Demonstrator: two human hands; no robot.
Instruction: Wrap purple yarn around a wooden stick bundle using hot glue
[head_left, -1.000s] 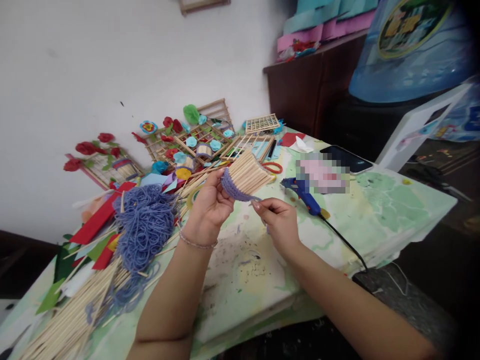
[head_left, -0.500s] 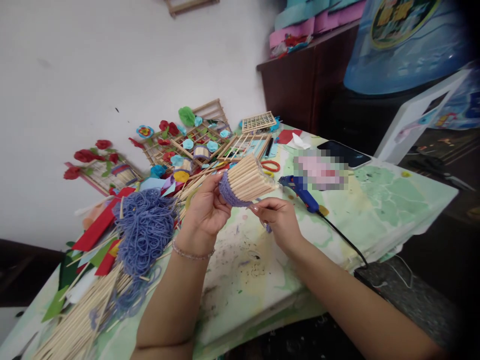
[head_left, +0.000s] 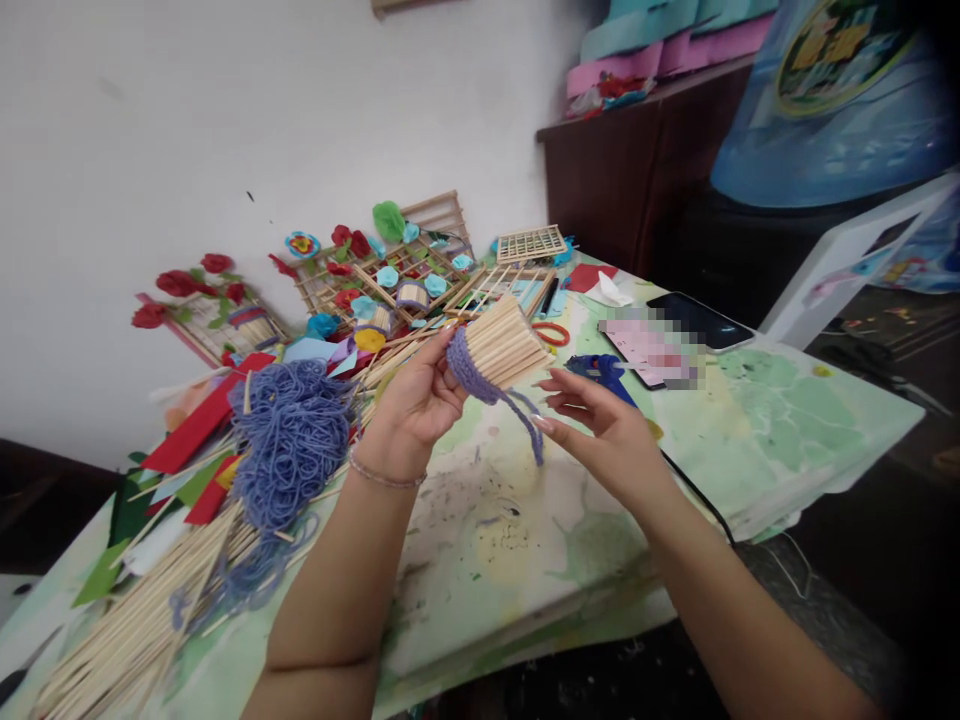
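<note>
My left hand (head_left: pixel 424 395) is closed round the yarn-wrapped end of a small stick basket (head_left: pixel 506 345), built from pale wooden sticks side by side. A band of purple braided yarn (head_left: pixel 470 368) circles that end, and its loose tail (head_left: pixel 536 440) hangs down over the table. My right hand (head_left: pixel 604 430) is just right of the tail, fingers apart, with nothing in it. Behind its fingers lies a blue glue gun (head_left: pixel 600 370), partly covered by the hand.
A heap of purple yarn (head_left: pixel 289 435) and many loose sticks (head_left: pixel 142 610) cover the table's left side. Stick trellises (head_left: pixel 420 265) with paper flowers lean on the wall. Orange-handled scissors (head_left: pixel 551 332), a dark phone (head_left: pixel 701 320) and a pink-screened phone (head_left: pixel 637 350) lie behind.
My right hand has let go of the yarn, opened and moved right, so the tail now hangs loose. My left hand keeps its hold on the basket. The view has shifted slightly.
</note>
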